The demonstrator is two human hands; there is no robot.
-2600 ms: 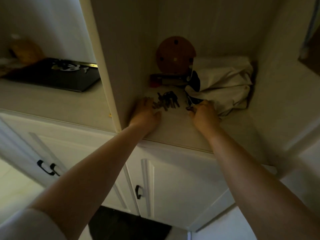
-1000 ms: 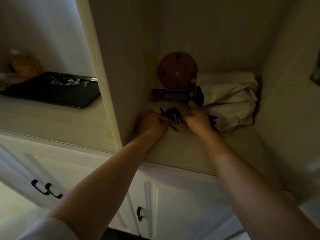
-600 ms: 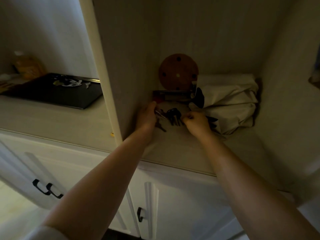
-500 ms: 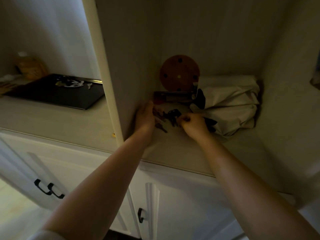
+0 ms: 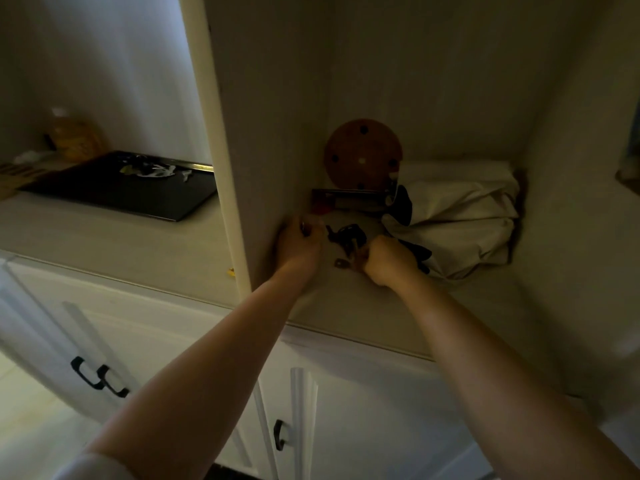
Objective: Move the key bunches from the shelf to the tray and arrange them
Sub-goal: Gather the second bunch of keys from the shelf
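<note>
A dark key bunch (image 5: 346,235) lies on the dim shelf (image 5: 363,299) between my two hands. My left hand (image 5: 299,245) is curled by the shelf's left wall, its fingers closed on some keys at its fingertips. My right hand (image 5: 386,259) is fisted just right of the bunch, gripping keys that stick out at its left side. The black tray (image 5: 114,192) rests on the counter to the left, beyond the upright divider, with a few pale and dark items on it.
A round brown disc (image 5: 363,155) leans on the back wall above a red-ended tool (image 5: 349,199). A crumpled white bag (image 5: 457,220) fills the shelf's back right. An upright divider (image 5: 221,150) separates shelf and counter. White cabinet doors with black handles (image 5: 98,377) are below.
Both hands have closed on keys from the pile. The right hand has pulled slightly towards me with its keys, and the left has curled shut against the wall.
</note>
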